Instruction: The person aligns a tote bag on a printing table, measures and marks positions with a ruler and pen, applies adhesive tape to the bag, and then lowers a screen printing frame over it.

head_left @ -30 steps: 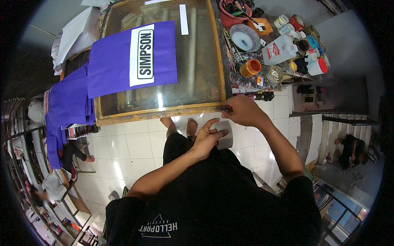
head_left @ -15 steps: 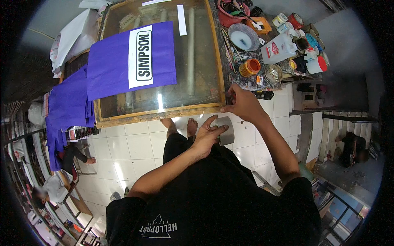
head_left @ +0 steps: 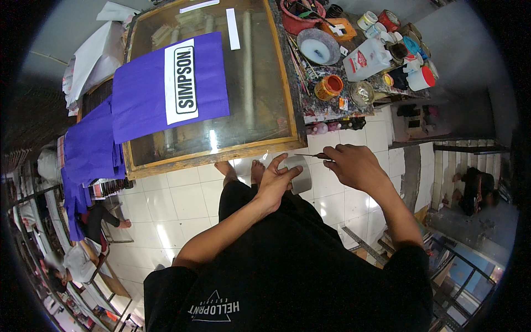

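My left hand (head_left: 275, 182) grips a wide grey roll of tape (head_left: 301, 178) just below the table's near edge, thumb and fingers at its upper side. To its right, my right hand (head_left: 357, 166) pinches a thin, dark, pointed tool (head_left: 319, 156). Its tip points left toward the roll and my left fingers; I cannot make out its exact kind. A purple fabric piece (head_left: 133, 94) with a white panel of black lettering lies on the wood-framed glass tabletop (head_left: 271, 113).
More purple fabric (head_left: 91, 144) hangs at the left. On the stained side bench stand an orange paint jar (head_left: 328, 88), a grey bowl (head_left: 319, 48), a white jug (head_left: 365, 61) and several other containers. A person (head_left: 80, 260) sits at the far left; another (head_left: 475, 191) is at right.
My right hand has left the table's near right corner and moved down and right, the thin tool now showing in its fingers. My left hand keeps the tape roll in nearly the same place.
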Demonstrator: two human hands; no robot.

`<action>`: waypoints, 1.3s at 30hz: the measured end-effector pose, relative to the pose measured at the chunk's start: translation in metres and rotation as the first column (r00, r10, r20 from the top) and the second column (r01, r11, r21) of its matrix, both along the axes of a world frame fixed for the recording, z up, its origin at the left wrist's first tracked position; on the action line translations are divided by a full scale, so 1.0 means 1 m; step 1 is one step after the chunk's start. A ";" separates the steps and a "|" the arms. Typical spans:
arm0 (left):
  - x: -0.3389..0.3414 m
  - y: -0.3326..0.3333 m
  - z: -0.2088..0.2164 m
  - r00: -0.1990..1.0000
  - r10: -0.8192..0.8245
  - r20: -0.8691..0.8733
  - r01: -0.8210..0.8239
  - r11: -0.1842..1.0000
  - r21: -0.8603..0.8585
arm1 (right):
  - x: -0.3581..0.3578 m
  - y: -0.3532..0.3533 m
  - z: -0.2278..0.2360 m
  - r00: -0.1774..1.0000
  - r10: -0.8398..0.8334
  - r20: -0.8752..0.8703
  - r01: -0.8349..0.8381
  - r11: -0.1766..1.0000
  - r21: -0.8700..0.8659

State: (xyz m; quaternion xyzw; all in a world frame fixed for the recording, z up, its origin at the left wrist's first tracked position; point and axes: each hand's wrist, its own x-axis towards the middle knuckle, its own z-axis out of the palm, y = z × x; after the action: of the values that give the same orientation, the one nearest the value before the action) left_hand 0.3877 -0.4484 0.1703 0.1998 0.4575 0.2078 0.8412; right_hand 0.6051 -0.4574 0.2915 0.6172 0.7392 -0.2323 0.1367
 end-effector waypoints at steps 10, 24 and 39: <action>-0.002 0.003 -0.003 1.000 -0.005 -0.010 0.006 0.999 0.044 | -0.013 0.008 -0.002 0.970 0.136 0.201 -0.134 0.991 -0.025; -0.024 -0.001 -0.036 0.827 -0.304 -0.472 0.516 0.744 0.424 | 0.081 -0.026 -0.053 0.653 -0.743 -0.148 0.644 0.648 -0.408; -0.022 0.060 0.110 0.841 -0.538 0.053 0.410 0.698 0.588 | 0.111 0.155 -0.013 -0.094 -0.322 -0.942 0.799 0.540 -0.264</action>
State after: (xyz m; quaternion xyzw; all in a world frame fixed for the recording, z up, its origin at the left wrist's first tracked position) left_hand 0.3656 -0.3888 0.2804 0.5221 0.2132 0.1268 0.8160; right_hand 0.7158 -0.3026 0.2783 0.6075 0.3343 -0.4301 -0.5781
